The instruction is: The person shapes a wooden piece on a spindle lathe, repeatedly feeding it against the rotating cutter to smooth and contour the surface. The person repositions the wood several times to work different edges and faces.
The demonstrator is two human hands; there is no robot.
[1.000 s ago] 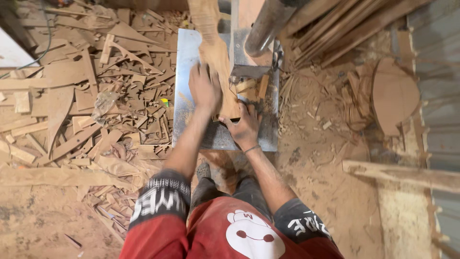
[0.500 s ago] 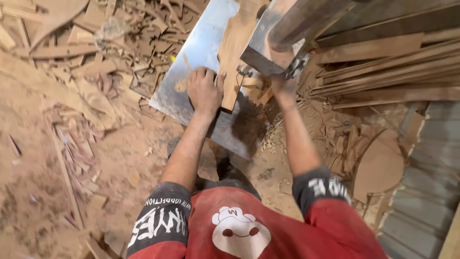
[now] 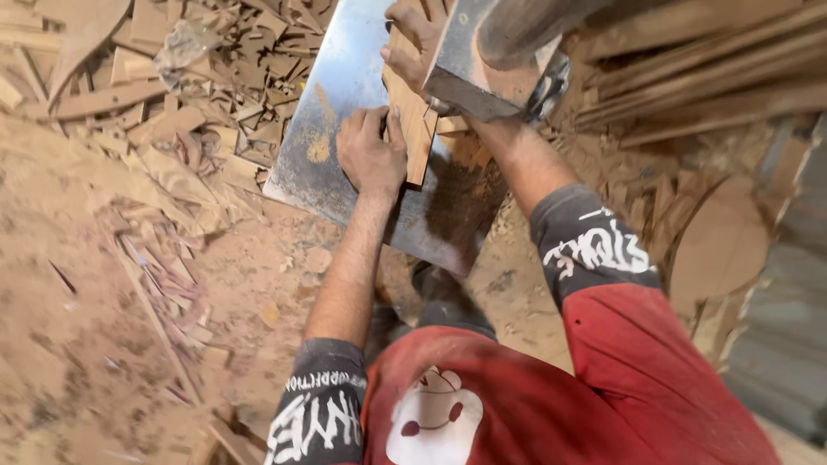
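A flat, narrow wooden piece [image 3: 415, 138] lies on the shiny metal saw table [image 3: 332, 95]. My left hand [image 3: 370, 157] presses down on its near end, with the fingers wrapped against its left edge. My right hand [image 3: 412, 41] grips the far part of the piece; its forearm passes under the saw's grey guide block [image 3: 474, 73], which hides part of the hand. The blade itself is not visible. Sawdust lies on the table beside the piece.
Wood offcuts and scraps [image 3: 181, 95] are heaped on the sawdust-covered floor to the left. Long wooden boards [image 3: 706, 77] are stacked at the right, with a rounded wooden panel [image 3: 719, 245] below them. A grey corrugated surface [image 3: 780, 344] stands at the far right.
My right hand has reached forward past the guide block onto the far part of the piece. My left hand stays at its near end. The view has shifted closer and tilted.
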